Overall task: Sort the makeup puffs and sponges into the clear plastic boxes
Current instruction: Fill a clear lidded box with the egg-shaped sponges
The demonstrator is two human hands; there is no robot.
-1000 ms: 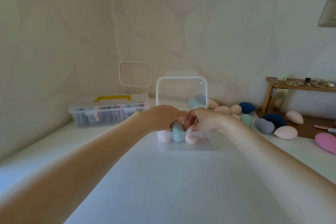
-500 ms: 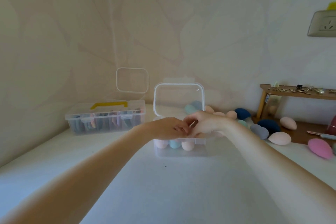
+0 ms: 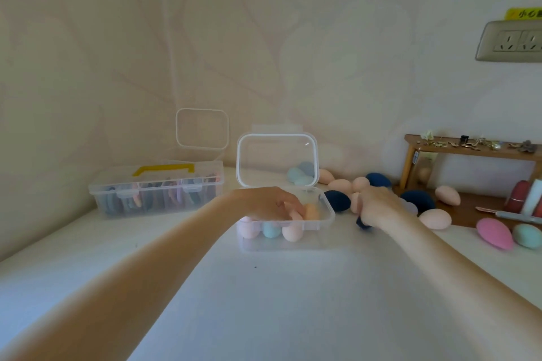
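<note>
A clear plastic box (image 3: 329, 215) stands mid-table with its lid (image 3: 277, 138) upright. Inside lie a pink sponge (image 3: 249, 228), a teal sponge (image 3: 271, 229), a peach sponge (image 3: 292, 232) and an orange sponge (image 3: 311, 211). My left hand (image 3: 268, 204) reaches into the box, and its fingers rest on the sponges. My right hand (image 3: 378, 208) is just right of the box and curls round a dark blue sponge (image 3: 362, 225), mostly hidden under the palm. Loose sponges lie beyond: a second dark blue sponge (image 3: 338, 201), several peach sponges (image 3: 340, 184) and a light peach sponge (image 3: 434, 218).
A shut clear box with a yellow handle (image 3: 155, 190), full of puffs, stands at the left, and an open empty box (image 3: 202, 129) is behind it. A wooden shelf (image 3: 469, 149) with small items is at the right. A pink sponge (image 3: 494, 233) and a teal sponge (image 3: 527, 236) lie near it.
My right hand left the box and moved right onto the loose sponges, closing on a dark blue one. My left hand stayed in the box. The view tilted upward.
</note>
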